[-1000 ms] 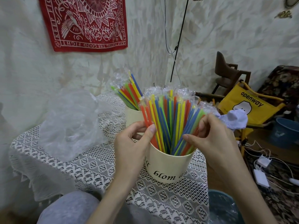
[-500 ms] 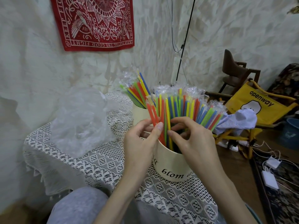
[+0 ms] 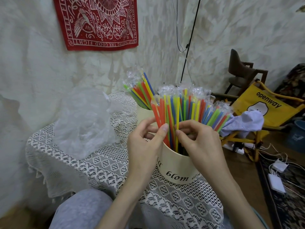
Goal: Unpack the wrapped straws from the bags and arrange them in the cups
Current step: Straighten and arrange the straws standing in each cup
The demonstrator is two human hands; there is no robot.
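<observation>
Two cream cups stand on a small table (image 3: 92, 164) covered with a white lace cloth, close to a rough pale wall. A red printed cloth (image 3: 97, 22) hangs on this wall, and a black cable (image 3: 189, 40) comes down beside it. On the left part of the table lies an empty crumpled clear bag (image 3: 84, 119). To the right, on the floor, are a dark wooden chair (image 3: 242, 75), a yellow folding chair (image 3: 264, 104) and white chargers (image 3: 277, 180).

The far cup (image 3: 143, 113) holds a leaning bunch of wrapped straws (image 3: 142, 91). The near cup (image 3: 178, 167) holds a much bigger fan of coloured straws (image 3: 189, 108). Both hands are at its rim. The left hand (image 3: 145, 144) pinches the orange straws at the left side between thumb and fingers. The right hand (image 3: 199, 141) pinches a yellow straw just beside them, its fingers curled.
</observation>
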